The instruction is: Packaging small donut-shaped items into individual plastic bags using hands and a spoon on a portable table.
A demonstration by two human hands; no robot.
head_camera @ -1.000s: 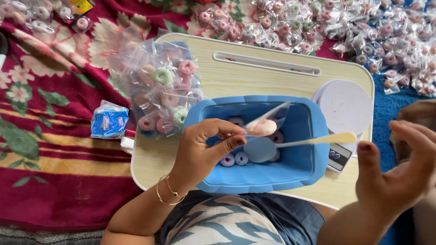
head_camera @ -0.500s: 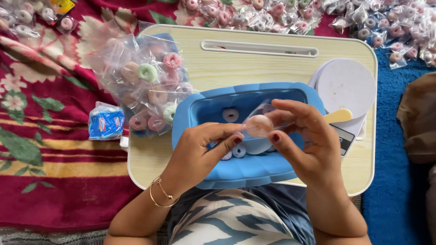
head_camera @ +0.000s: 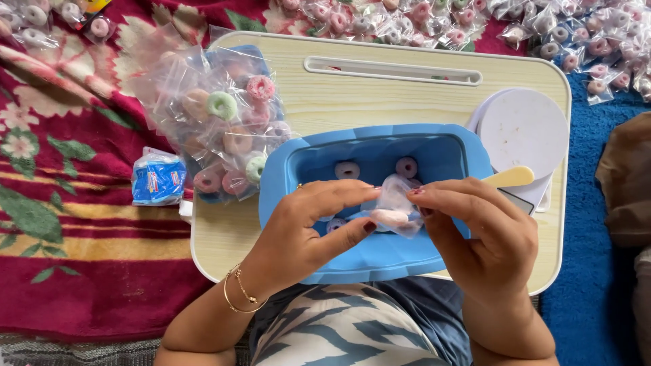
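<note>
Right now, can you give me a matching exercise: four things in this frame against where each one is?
Things:
1 small clear bag
2 blue tub
3 white round discs
4 pile of filled bags

Places:
A under both hands on the lap desk
B pinched between left hand and right hand
C desk's left part
D desk's right part

Pairs: 1-B, 2-A, 3-D, 4-C

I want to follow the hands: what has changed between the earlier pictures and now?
The right hand came in from the right side and took hold of the small clear bag with a pale ring inside, which the left hand already held. Both pinch it above the blue tub. Tub, lap tray and pile of bagged rings stayed.
</note>
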